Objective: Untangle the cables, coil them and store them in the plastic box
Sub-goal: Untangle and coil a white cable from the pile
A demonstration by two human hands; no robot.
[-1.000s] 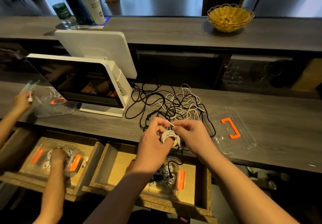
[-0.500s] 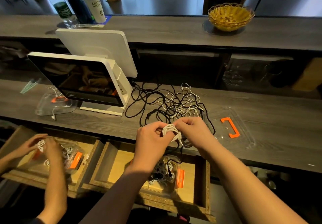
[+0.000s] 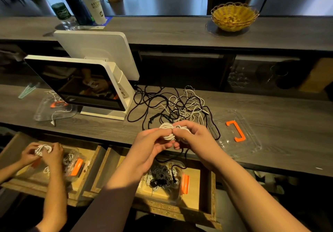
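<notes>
Both of my hands hold a small coil of white cable (image 3: 168,129) just above the counter's front edge. My left hand (image 3: 153,147) grips it from the left and below; my right hand (image 3: 193,138) pinches it from the right. Behind them a tangle of black and white cables (image 3: 176,105) lies on the counter. A clear plastic box (image 3: 177,194) with orange latches sits in the open drawer below my hands and holds coiled black and white cables. Its clear lid with an orange handle (image 3: 236,130) lies on the counter to the right.
A white point-of-sale screen (image 3: 81,85) stands left of the tangle. Another person's hands (image 3: 45,152) hold a white coil over a second box in the left drawer. A second clear lid (image 3: 52,109) lies at far left. A wicker basket (image 3: 234,17) and bottles stand on the upper shelf.
My hands have kept working the white coil, turning it between them near the same spot. The other person's hands came together over the left drawer and now hold a white coil.
</notes>
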